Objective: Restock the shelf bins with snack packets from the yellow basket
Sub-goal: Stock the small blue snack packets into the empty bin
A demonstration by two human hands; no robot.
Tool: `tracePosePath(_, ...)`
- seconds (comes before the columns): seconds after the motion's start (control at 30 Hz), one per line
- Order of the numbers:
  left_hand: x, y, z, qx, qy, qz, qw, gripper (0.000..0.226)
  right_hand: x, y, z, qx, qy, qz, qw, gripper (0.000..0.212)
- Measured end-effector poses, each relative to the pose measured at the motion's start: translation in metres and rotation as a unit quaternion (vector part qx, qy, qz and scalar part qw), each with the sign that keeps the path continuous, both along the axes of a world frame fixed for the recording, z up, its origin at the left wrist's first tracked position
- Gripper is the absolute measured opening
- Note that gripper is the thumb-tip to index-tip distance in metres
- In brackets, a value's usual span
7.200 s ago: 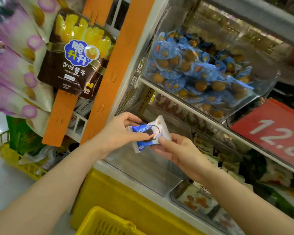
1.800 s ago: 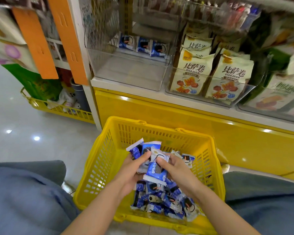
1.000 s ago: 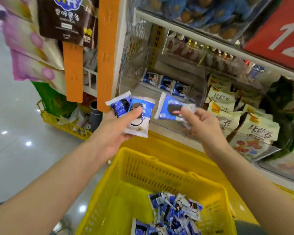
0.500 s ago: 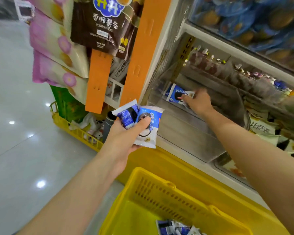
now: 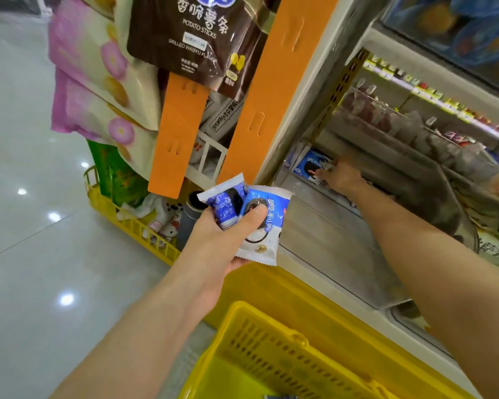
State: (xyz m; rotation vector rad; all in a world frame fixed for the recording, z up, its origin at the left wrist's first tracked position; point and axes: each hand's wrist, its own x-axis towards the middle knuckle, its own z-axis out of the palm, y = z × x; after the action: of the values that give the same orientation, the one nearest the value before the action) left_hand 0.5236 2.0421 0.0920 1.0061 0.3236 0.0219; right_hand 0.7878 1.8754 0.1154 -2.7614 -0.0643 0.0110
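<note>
My left hand (image 5: 225,234) grips two blue-and-white snack packets (image 5: 260,223) in front of the shelf, thumb across the front one. My right hand (image 5: 342,177) reaches deep into the clear shelf bin (image 5: 329,254) and pinches the edge of another blue snack packet (image 5: 308,165) at the bin's back left corner; the fingers are blurred. The yellow basket (image 5: 271,349) sits below my arms, and a sliver of blue packets shows at its bottom edge.
Orange strips (image 5: 274,90) with hanging snack bags, one a brown potato-sticks bag (image 5: 193,36), stand left of the shelf. A second yellow basket (image 5: 133,226) sits on the floor. A neighbouring bin (image 5: 490,251) holds cream packets. A shelf of blue packets is overhead.
My right hand has pushed further into the bin with its packet, toward the back left corner. My left hand keeps its two packets, held about level.
</note>
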Motion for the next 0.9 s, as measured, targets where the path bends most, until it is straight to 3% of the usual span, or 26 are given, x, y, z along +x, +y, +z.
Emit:
tracePosePath(0.27,-0.003,0.0,0.009,-0.01,-0.01,0.003,1.0,0.072,-0.012,0.001,0.009,-0.051,-0.081,0.026,0.995,0.052)
tracePosePath(0.37,-0.006,-0.006,0.014,-0.027,-0.012,0.007,1.0,0.069,-0.05,0.009,0.021,0.059,-0.123,0.045,0.99,0.044)
tracePosePath(0.5,-0.012,-0.014,0.02,-0.04,-0.005,0.004,0.999,0.072,-0.135,0.012,0.041,0.224,-0.178,0.121,0.95,0.018)
tracePosePath(0.6,-0.018,-0.02,0.023,-0.034,0.005,-0.013,0.999,0.069,-0.195,0.008,0.051,0.27,-0.111,0.177,0.94,0.014)
tracePosePath(0.7,-0.026,-0.026,0.025,-0.02,0.01,-0.028,0.999,0.065,-0.23,0.005,0.054,0.277,0.06,0.166,0.944,0.022)
tracePosePath(0.77,-0.031,-0.03,0.027,-0.007,0.003,-0.034,0.999,0.063,-0.244,0.002,0.053,0.295,0.175,0.141,0.929,0.014)
tracePosePath(0.9,-0.037,-0.035,0.029,0.05,-0.015,-0.041,0.998,0.07,-0.254,-0.006,0.055,0.333,0.215,0.114,0.911,0.023)
